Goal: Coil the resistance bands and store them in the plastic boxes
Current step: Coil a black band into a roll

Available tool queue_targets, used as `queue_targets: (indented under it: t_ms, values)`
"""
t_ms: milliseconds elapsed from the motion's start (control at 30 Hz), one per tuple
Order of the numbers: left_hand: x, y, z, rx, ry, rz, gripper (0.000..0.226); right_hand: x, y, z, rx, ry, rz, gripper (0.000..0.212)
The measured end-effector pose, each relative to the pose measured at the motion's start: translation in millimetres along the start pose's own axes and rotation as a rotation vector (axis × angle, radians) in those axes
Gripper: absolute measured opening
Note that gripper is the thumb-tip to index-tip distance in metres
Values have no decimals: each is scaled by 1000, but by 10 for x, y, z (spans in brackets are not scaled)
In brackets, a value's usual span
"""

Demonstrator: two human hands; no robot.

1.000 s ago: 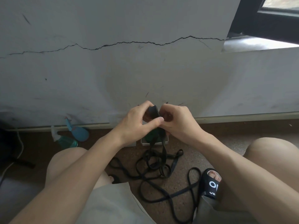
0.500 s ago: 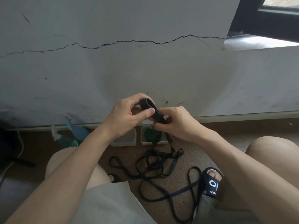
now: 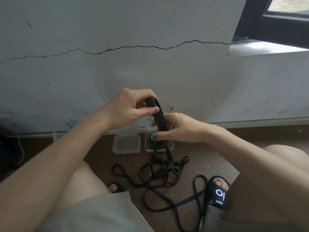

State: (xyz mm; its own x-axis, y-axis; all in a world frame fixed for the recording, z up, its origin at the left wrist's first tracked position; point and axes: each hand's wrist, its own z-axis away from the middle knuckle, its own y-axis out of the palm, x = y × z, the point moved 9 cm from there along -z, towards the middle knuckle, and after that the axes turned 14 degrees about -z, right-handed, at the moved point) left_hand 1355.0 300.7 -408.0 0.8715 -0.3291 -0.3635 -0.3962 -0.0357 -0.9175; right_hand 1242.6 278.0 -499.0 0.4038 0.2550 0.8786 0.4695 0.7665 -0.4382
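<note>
While both hands work above the floor, item 1: black resistance band (image 3: 159, 117), flat strap, folded end up top, long axis running steeply from upper left down to lower right, then dropping as two strands into the tangle (image 3: 164, 171) of loose band on the floor betw. the knees. Left hand (image 3: 132, 108): fingers curled, thumb and forefinger pinching the folded top loop, i.e. the start of the coil. Right hand (image 3: 177, 129): lower and slightly right, fingers curled round the doubled strap just under the left, thumb across the near face. Hands close, not touching as far as can be told. Key relation: slack lies straight below the right hand, so prob. the right feeds strap up while the left rolls the loop down the axis; right hand is nearer the free length, left nearer the coil. Item 2: plastic boxes, two, clear, open, side by side on floor at the wall foot, beyond the tangle, directly under the hands. Left box (image 3: 126, 144) looks empty; right box (image 3: 169, 147) holds sth. green, partly hidden behind the right hand and strap. Coil barely begun; most of the band uncoiled.
</note>
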Motion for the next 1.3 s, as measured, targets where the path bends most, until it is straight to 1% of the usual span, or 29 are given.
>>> queue_targets:
  t_ms: [67, 100, 167, 200, 267, 333, 400, 467, 533, 567, 633, 700, 767, 833, 967, 1067, 1133, 1167, 1233, 1300]
  values:
    - [39, -24, -53, 6, -9, 6, 14, 54, -114, -47, -88, -44, 85, 19]
    - [56, -26, -71, 3, -12, 8, 15, 57, -172, -60, -133, -67, 131, 13]
    - [74, 29, -77, 9, -6, 7, 18, 24, -233, -52, -212, -116, 220, 24]
    - [92, 96, -63, 22, -3, 4, 20, -5, -244, -34, -248, -139, 242, 23]
    - [149, 260, -2, 52, -11, -10, 24, -85, -217, 13, -286, -172, 252, 13]
    - [215, 411, 72, 82, -34, -35, 27, -174, -134, 0, -272, -170, 314, 8]
    - [271, 563, 130, 149, -64, -95, 29, -223, -62, -43, -258, -164, 402, 7]
    - [309, 717, 173, 258, -108, -152, 33, -206, -40, -78, -276, -178, 419, 6]
    - [317, 841, 186, 332, -140, -159, 36, -174, -24, -96, -298, -189, 408, 15]
    - [309, 881, 182, 341, -149, -160, 35, -161, -16, -103, -305, -199, 399, 17]
    - [295, 911, 163, 333, -155, -184, 33, -138, 1, -108, -316, -220, 382, 15]
    - [289, 862, 136, 308, -141, -247, 28, -121, 19, -102, -314, -244, 319, 20]
    - [276, 762, 112, 251, -105, -306, 24, -142, 27, -104, -287, -234, 203, 19]
    - [250, 654, 94, 186, -71, -338, 20, -161, 17, -108, -246, -191, 88, 26]
    - [150, 436, 85, 23, 7, -376, 22, -183, 114, -106, -129, -99, -39, 32]
    - [191, 308, 89, -37, 14, -409, 16, -138, 70, -83, -155, -120, -90, 31]
    - [269, 262, 94, -42, -10, -428, 14, -53, -40, -47, -237, -194, -29, 27]
    - [314, 272, 101, -28, -28, -430, 13, -7, -79, -23, -281, -230, 34, 28]
    - [361, 366, 122, 47, -55, -434, 10, 27, -87, 5, -342, -278, 143, 29]
    - [346, 532, 158, 157, -54, -409, 19, -10, -63, 23, -395, -285, 224, 24]
